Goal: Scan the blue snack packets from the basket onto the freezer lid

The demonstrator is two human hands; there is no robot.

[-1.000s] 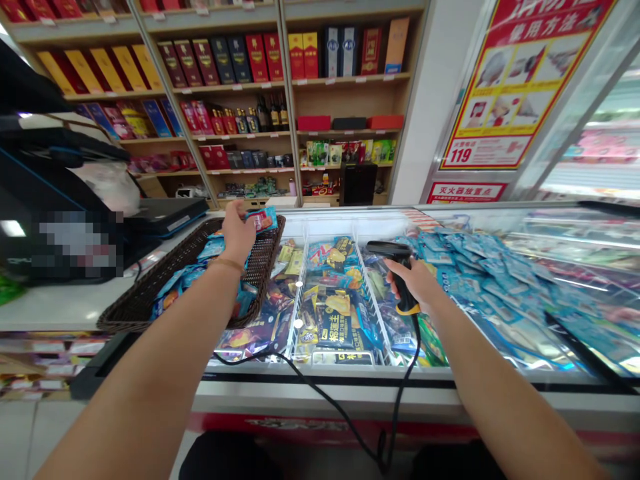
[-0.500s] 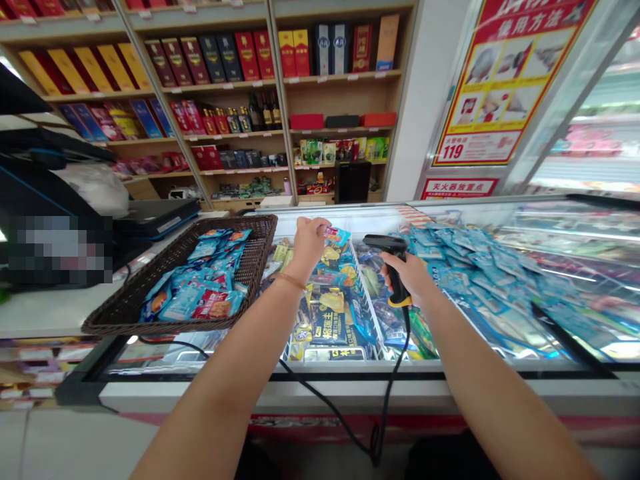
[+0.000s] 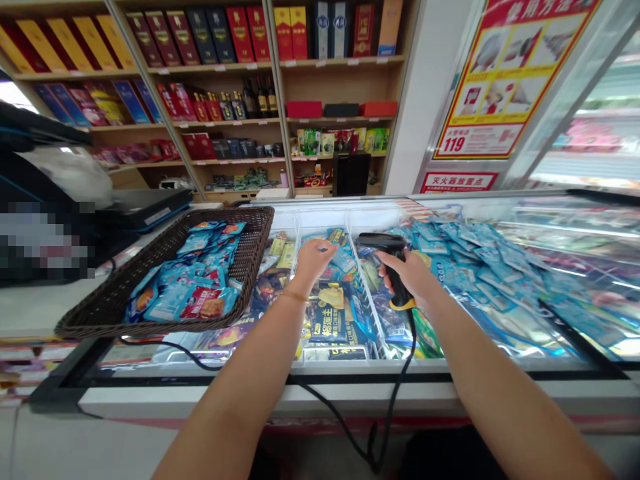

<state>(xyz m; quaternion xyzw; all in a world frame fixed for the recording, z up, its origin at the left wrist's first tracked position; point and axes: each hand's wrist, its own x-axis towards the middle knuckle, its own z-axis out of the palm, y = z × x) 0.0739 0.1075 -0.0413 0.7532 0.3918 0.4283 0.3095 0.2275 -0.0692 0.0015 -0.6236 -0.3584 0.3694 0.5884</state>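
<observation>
The basket (image 3: pixel 260 245) stands left, overlapping the freezer (image 3: pixel 135 400), with packets (image 3: pixel 200 273) inside. The scanner (image 3: pixel 399 287) is to its right, above the freezer (in the right hand (image 3: pixel 414 273)). Shelving (image 3: pixel 340 87) stands behind both; a packet pile (image 3: pixel 480 257) lies right of the scanner

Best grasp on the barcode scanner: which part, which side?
Wrap the scanner's handle from the right, as the right hand does. Probably best: it hangs slim below the wider head, with the cable leaving its bottom end.
</observation>
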